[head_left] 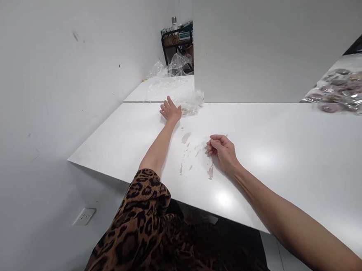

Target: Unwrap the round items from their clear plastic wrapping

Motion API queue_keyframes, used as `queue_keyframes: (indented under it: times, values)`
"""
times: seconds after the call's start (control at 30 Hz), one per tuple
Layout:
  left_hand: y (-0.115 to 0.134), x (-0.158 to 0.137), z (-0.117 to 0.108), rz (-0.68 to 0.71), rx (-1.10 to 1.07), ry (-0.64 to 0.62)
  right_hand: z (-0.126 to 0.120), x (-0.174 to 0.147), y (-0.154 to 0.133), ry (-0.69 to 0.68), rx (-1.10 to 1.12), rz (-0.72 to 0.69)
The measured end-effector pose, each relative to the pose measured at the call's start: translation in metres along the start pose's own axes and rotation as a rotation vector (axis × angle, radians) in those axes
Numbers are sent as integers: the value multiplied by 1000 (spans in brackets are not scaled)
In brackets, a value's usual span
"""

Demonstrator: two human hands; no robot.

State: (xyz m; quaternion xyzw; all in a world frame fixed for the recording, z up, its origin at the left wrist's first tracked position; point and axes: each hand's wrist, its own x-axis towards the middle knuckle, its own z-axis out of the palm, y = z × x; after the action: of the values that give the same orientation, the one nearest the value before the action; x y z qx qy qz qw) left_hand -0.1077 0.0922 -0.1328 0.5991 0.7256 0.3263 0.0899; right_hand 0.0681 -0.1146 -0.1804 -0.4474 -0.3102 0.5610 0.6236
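Observation:
My left hand (170, 111) reaches far across the white table (106, 136), its fingers spread. Just to its right, close against it, lies a crumpled clear plastic bag (194, 102); whether the hand touches the bag is hard to see. Nearer to me, my right hand (224, 151) is low over the tabletop with its fingers curled and pinched together. Anything between those fingertips is too small or too clear to make out. Greyish worn marks (186, 137) spot the surface between the two hands.
A grey upright panel (270, 42) stands along the table's back edge. At the far right lie clear-wrapped packs of round pinkish and brown pieces (345, 89). More crumpled plastic (179, 63) sits beyond, before a black rack (163, 46). A white wall (56, 78) borders the left.

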Motion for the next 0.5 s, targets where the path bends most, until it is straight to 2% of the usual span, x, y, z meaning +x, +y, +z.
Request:
queue_keyframes:
  times: [0.1, 0.17, 0.33, 0.5]
  values:
    - [-5, -7, 1, -73, -67, -140, 0, 1, 0, -5, 4, -5]
    - [-9, -24, -3, -52, -140, -203, -1, 3, 0, 12, 3, -21]
    - [-22, -92, -24, 39, -359, -365, -9, 13, 1, 100, -103, -132]
    - [-29, -163, -48, 101, -564, -539, -22, 21, 6, 66, -488, -345]
